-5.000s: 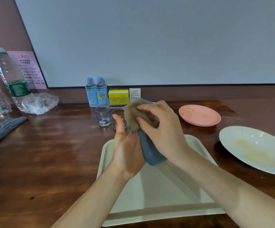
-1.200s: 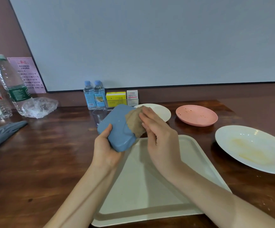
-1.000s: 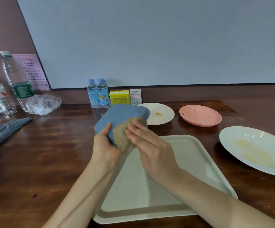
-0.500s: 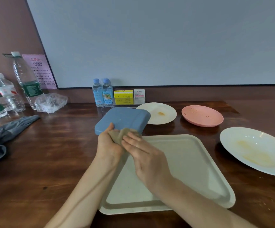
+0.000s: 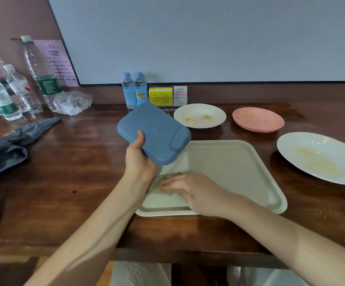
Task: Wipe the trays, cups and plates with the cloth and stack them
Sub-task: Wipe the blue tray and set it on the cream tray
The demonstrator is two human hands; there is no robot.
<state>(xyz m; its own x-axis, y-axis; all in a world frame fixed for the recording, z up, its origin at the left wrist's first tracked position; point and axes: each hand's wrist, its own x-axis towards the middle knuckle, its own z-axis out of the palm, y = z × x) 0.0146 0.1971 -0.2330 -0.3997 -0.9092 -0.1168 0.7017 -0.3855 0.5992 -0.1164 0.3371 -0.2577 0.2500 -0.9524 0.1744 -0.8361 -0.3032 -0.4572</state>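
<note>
L hand (image 5: pixel 139 162) fingers clamped on blue tray (image 5: pixel 157 133), tilted above beige tray (image 5: pixel 239 162) far-left corner; R hand (image 5: pixel 196 190) fingers straight, pressing cloth (image 5: pixel 156 185) on it.

Two trays (image 5: pixel 157 133), three plates (image 5: pixel 200 115) — two small blue bottles (image 5: pixel 128 89), two boxes (image 5: pixel 160 92).

Left hand (image 5: pixel 138 164) grips blue rounded-rectangular plastic tray (image 5: pixel 157 131) aloft; right hand (image 5: pixel 196 190) presses brownish cloth (image 5: pixel 156 183) onto cream rectangular tray (image 5: pixel 229 168).

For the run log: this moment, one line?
left hand: holds blue tray raised | right hand: presses cloth on cream tray | small plate, pink plate, large plate: soiled
</note>
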